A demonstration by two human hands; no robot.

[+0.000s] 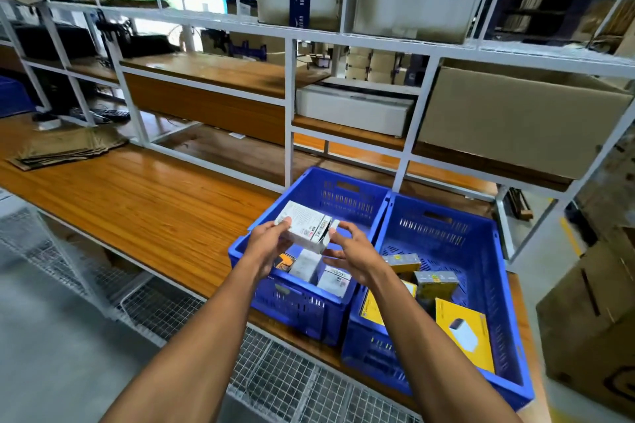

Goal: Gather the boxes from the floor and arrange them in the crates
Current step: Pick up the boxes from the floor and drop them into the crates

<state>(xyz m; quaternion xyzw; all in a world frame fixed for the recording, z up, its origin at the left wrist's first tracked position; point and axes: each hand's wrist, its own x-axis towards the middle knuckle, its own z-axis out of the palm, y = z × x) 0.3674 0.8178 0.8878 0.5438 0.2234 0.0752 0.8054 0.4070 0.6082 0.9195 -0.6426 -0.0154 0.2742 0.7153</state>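
Observation:
Above the left blue crate (354, 194) I hold a small white box (307, 227). My left hand (266, 244) grips its left end with thumb on top. My right hand (350, 251) curls its fingers round the box's right end, where an end flap stands open. Inside the left crate lie two white boxes (319, 271) and an orange-marked one (284, 261). The right blue crate (488, 271) holds several yellow and olive boxes (464, 333).
Both crates stand on a wooden workbench (144, 203) under a white metal shelf frame (290, 106). Big cardboard cartons (522, 120) fill the shelves and stand at the right (591, 312). A wire mesh cart (292, 374) is below my arms. Flattened cardboard (65, 148) lies at the bench's left.

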